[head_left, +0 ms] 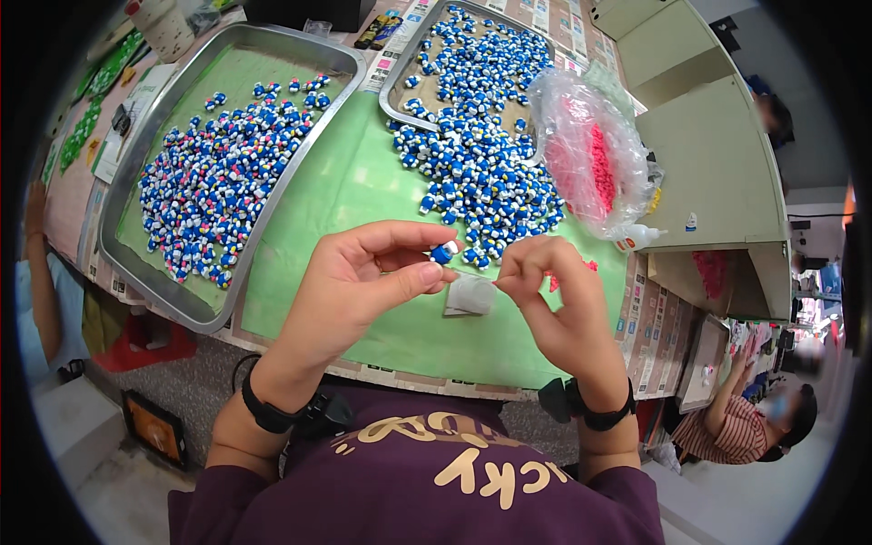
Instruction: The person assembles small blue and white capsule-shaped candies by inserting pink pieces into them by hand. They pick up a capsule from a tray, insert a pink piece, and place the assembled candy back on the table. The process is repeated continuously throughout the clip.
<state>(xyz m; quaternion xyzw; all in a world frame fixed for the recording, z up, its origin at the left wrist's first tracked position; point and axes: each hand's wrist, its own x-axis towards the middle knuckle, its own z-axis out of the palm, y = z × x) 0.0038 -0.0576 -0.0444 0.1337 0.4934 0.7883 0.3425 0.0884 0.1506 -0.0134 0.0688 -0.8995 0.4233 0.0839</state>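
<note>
A: What's the setting?
B: A green sheet (309, 254) over printed paper (649, 336), a pale cabinet (708, 163) at the right, and a person in a striped top (727, 434) beyond.
A: And the containers?
B: The left metal tray (245, 68) holds many blue-and-white pieces, some with pink or yellow bits. The far tray (392, 98) holds more, and a loose heap (490, 195) spreads from its near end onto the sheet. Beside it, a clear plastic bag (568, 109) contains pink pieces (599, 173).
A: The hands?
B: The left hand (350, 277) pinches one small blue-and-white piece (441, 254) above the sheet. On the right hand (559, 291), thumb and fingertips come together near a grey-white pad (470, 295); whether they grip anything, I cannot tell.
A: What's hidden?
B: Pink bits (592, 266) lie partly behind the right hand. At the left edge, another person's arm (41, 272) is cut off.
A: Any writing?
B: Pale lettering on the purple shirt (409, 481), partly lost in folds; the paper's print is too small to read.
</note>
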